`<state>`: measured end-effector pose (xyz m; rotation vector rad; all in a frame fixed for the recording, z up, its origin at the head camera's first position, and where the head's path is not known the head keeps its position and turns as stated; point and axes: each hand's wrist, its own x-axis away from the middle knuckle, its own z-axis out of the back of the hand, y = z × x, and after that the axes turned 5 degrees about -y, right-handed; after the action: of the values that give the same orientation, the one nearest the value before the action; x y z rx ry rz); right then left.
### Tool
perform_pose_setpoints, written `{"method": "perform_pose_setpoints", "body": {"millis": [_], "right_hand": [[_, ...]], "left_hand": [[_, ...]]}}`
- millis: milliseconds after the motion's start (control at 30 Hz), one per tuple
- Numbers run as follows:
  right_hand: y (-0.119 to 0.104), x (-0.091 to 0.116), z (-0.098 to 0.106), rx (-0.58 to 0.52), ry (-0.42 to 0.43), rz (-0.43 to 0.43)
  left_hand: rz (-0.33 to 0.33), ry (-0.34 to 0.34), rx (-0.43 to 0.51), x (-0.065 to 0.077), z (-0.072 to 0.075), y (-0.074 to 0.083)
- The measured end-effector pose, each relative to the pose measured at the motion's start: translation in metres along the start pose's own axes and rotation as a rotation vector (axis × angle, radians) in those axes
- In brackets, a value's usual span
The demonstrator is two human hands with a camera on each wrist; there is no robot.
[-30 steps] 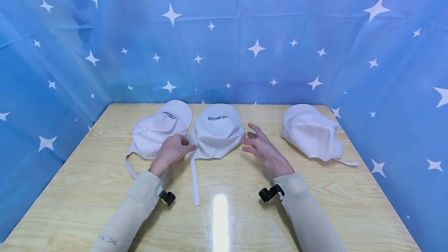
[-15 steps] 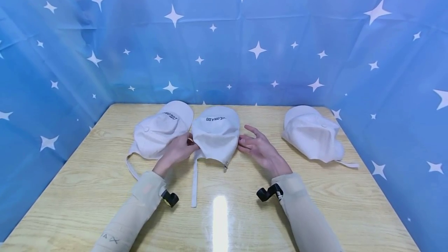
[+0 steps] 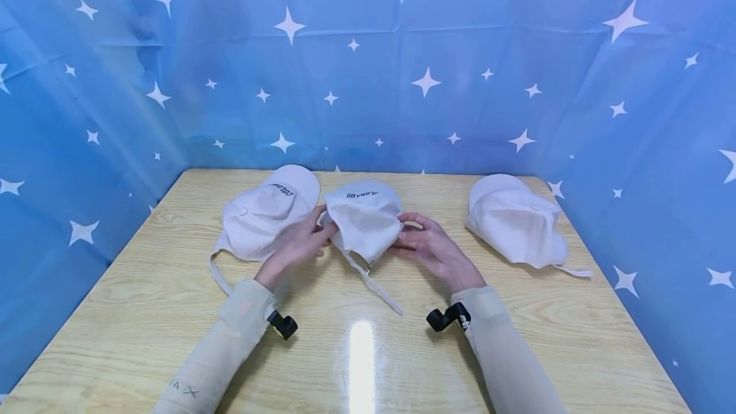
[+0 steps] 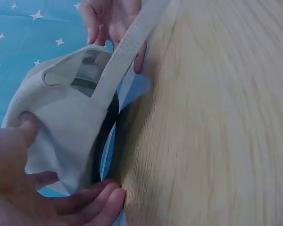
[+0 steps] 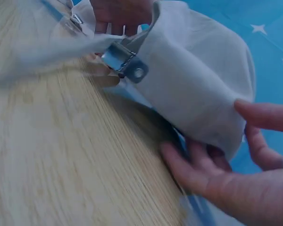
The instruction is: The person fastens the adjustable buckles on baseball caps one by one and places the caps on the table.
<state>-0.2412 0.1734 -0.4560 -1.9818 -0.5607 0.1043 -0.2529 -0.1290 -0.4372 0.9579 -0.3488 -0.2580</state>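
A white baseball cap with dark lettering above its brim sits mid-table at the back, its opening toward me and slightly raised. On its left side my left hand grips the edge, thumb on the outer cloth and other fingers lower down. My right hand holds the opposite side, with fingertips on the cloth and more fingers under the rim. A loose strap trails from the back opening toward the right. The right wrist view shows a metal buckle at that opening.
A second white cap lies close on the left, behind my left hand, with its strap hanging down. Farther right lies a third white cap. The wooden table meets a blue star-patterned curtain at the back and sides.
The middle cap has been turned and tipped, and its brim has come slightly nearer. Its strap has swung from the left to the right. Both hands have closed in on its sides.
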Motion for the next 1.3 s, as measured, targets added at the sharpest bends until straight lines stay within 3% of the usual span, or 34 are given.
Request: {"method": "perform_pose_setpoints", "body": {"millis": [100,233,500,700,867,967,1133,1300], "right_hand": [[-0.002,0.003,0.002,-0.018,0.016,0.042],[-0.005,0.005,0.004,-0.053,0.068,0.112],[-0.012,0.012,0.013,-0.140,0.070,0.179],[-0.020,0.019,0.025,-0.186,0.186,0.290],[-0.025,0.029,0.038,-0.203,0.324,0.278],[-0.026,0.035,0.046,-0.129,0.301,0.238],[-0.027,0.043,0.056,0.008,0.156,0.175],[-0.026,0.047,0.064,0.110,0.132,0.123]], "left_hand": [[-0.034,-0.028,0.163,-0.005,-0.006,0.004],[-0.073,0.025,0.281,-0.010,-0.014,0.010],[-0.135,0.159,0.284,-0.022,-0.029,0.022],[-0.120,0.144,0.238,-0.036,-0.044,0.039],[-0.120,0.123,0.222,-0.051,-0.059,0.051],[-0.120,0.154,0.270,-0.057,-0.066,0.057],[-0.127,0.184,0.362,-0.063,-0.075,0.059],[-0.184,0.192,0.344,-0.068,-0.082,0.056]]}}
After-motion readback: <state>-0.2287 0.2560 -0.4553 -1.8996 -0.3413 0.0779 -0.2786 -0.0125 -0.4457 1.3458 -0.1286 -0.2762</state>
